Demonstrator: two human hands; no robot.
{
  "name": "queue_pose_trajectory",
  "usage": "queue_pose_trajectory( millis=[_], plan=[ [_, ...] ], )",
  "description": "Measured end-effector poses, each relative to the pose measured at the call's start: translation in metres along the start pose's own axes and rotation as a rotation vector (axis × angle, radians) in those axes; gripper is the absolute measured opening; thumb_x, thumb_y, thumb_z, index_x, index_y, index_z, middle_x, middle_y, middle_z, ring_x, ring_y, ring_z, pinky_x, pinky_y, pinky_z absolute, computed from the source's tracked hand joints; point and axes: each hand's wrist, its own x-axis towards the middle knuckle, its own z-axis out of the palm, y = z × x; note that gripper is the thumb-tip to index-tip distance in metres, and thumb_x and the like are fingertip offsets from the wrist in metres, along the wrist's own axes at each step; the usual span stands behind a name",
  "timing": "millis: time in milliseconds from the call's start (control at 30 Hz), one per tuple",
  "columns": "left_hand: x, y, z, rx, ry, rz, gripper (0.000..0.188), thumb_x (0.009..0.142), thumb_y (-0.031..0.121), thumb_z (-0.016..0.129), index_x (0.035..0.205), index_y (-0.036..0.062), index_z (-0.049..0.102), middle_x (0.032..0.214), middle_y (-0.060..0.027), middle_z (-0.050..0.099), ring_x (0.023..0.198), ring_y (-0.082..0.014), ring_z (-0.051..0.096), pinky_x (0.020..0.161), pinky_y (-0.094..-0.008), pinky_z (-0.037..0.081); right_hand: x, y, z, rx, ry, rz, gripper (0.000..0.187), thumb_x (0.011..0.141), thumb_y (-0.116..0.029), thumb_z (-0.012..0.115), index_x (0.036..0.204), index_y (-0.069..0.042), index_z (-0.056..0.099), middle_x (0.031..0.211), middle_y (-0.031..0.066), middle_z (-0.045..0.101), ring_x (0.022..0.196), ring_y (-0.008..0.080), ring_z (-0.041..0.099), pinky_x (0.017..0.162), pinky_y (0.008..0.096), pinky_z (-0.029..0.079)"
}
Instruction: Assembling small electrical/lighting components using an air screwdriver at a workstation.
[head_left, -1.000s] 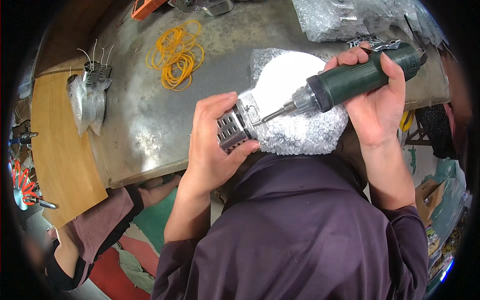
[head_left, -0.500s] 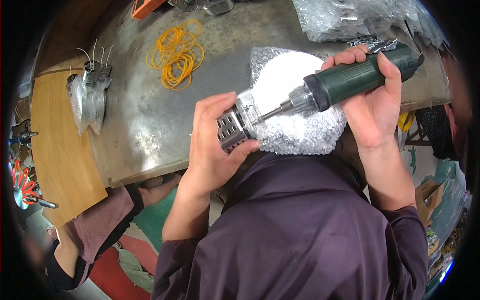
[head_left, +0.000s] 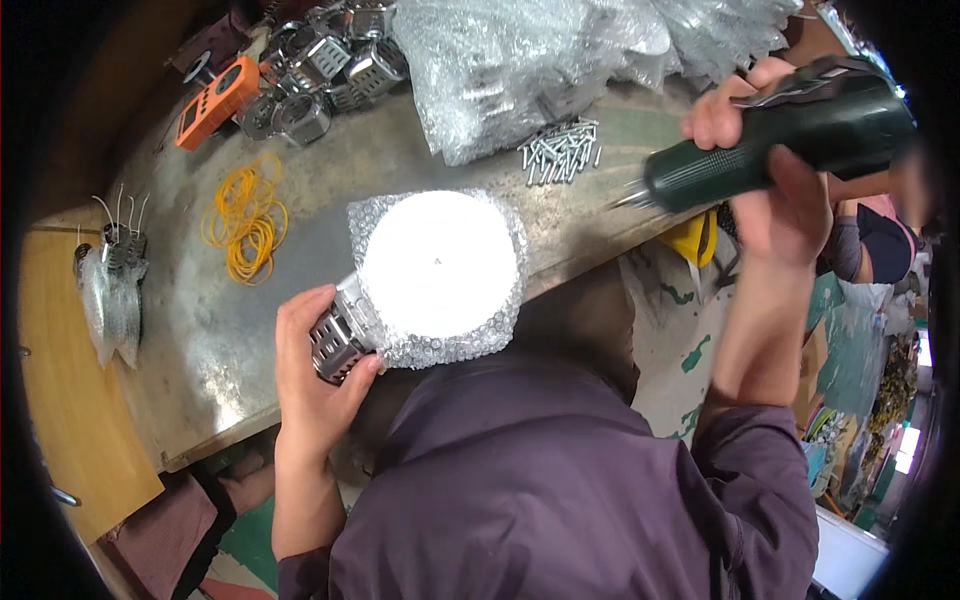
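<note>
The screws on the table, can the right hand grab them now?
Probably not just now: the right hand is wrapped around the green screwdriver. The way looks fairly free, though: the screws lie uncovered on the table, so an emptied hand could likely reach them.

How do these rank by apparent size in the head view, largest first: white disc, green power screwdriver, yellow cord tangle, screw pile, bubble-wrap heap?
1. Bubble-wrap heap
2. Green power screwdriver and white disc: unsure; the tool seems nearer the camera
3. Yellow cord tangle
4. Screw pile
</note>
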Motion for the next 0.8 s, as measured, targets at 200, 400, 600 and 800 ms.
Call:
queue_pose_trajectory(
  millis=[200, 400, 600, 800],
  plan=[
    [0.005, 0.011, -0.016, -0.074, -0.046, -0.1, 0.075, 0.068, 0.018, 0.079, 0.132, -0.0005, 0.046, 0.122, -0.0186, 0.056, 0.11, -0.032, 0.058, 0.096, -0.0395, 0.046, -0.009, 0.028, -0.09, -1.52, -0.042, 0.499, 0.054, 0.074, -0.003, 0.063, 0.124, 0.002, 0.044, 0.117, 0.024, 0.058, 0.114, 0.0391, 0.054, 0.097, 0.0411, 0.043],
    [0.02, 0.031, -0.027, 0.157, -0.22, -0.071, 0.069, 0.072, 0.011, 0.075, 0.134, 0.0052, 0.047, 0.114, -0.0176, 0.058, 0.104, -0.0378, 0.057, 0.092, -0.0422, 0.046, -0.025, 0.028, -0.114, -1.747, -0.019, 0.234, 0.065, 0.074, -0.001, 0.065, 0.134, -0.003, 0.041, 0.122, 0.0225, 0.055, 0.118, 0.0395, 0.051, 0.101, 0.0426, 0.04],
    [0.022, 0.034, -0.027, 0.251, -0.098, 0.152, 0.066, 0.065, 0.001, 0.076, 0.126, 0.0067, 0.052, 0.115, -0.0144, 0.058, 0.104, -0.0365, 0.057, 0.088, -0.042, 0.047, 0.025, 0.055, 0.092, -1.134, -0.381, -0.051, 0.075, 0.07, -0.013, 0.077, 0.137, -0.003, 0.044, 0.135, 0.0195, 0.048, 0.128, 0.0361, 0.042, 0.109, 0.0398, 0.033],
    [0.04, 0.022, -0.034, 0.493, 0.104, 0.561, 0.058, 0.064, -0.005, 0.071, 0.118, 0.0147, 0.061, 0.117, -0.0109, 0.055, 0.102, -0.0324, 0.056, 0.082, -0.0415, 0.052, 0.041, 0.074, 0.103, -0.879, -0.313, 0.037, 0.042, 0.064, -0.009, 0.079, 0.096, -0.003, 0.053, 0.096, 0.0145, 0.06, 0.085, 0.0346, 0.061, 0.073, 0.0425, 0.048]
  ],
)
